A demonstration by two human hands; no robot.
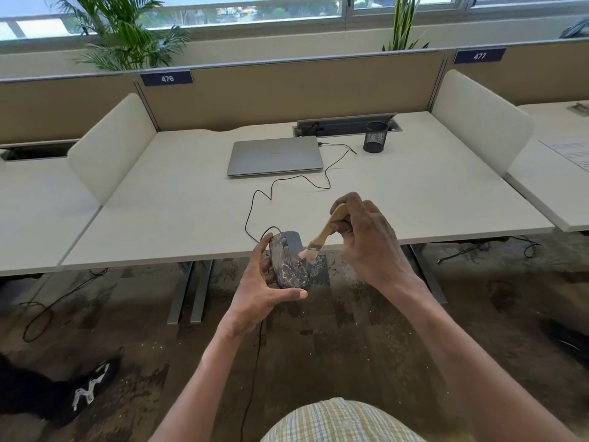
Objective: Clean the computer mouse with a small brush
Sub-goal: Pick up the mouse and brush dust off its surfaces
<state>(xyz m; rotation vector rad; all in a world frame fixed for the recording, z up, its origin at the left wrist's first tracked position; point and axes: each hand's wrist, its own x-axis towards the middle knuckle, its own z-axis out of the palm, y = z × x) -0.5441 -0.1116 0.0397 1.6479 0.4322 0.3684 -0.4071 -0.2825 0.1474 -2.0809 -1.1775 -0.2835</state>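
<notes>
Wooden-handled brush (322,235) pinched in right hand (369,240), bristles on the mouse (289,261) top, while left hand (264,291) grips the grimy mouse tilted up off the desk (414,199) edge, presumably so dust drops to the floor.

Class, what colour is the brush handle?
Light tan wood, seen in the head view: the brush in the right hand.

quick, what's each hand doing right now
Left hand: grip closed around the dirty mouse, held up off the desk.
Right hand: grip closed on the brush, bristles on the mouse.
</notes>
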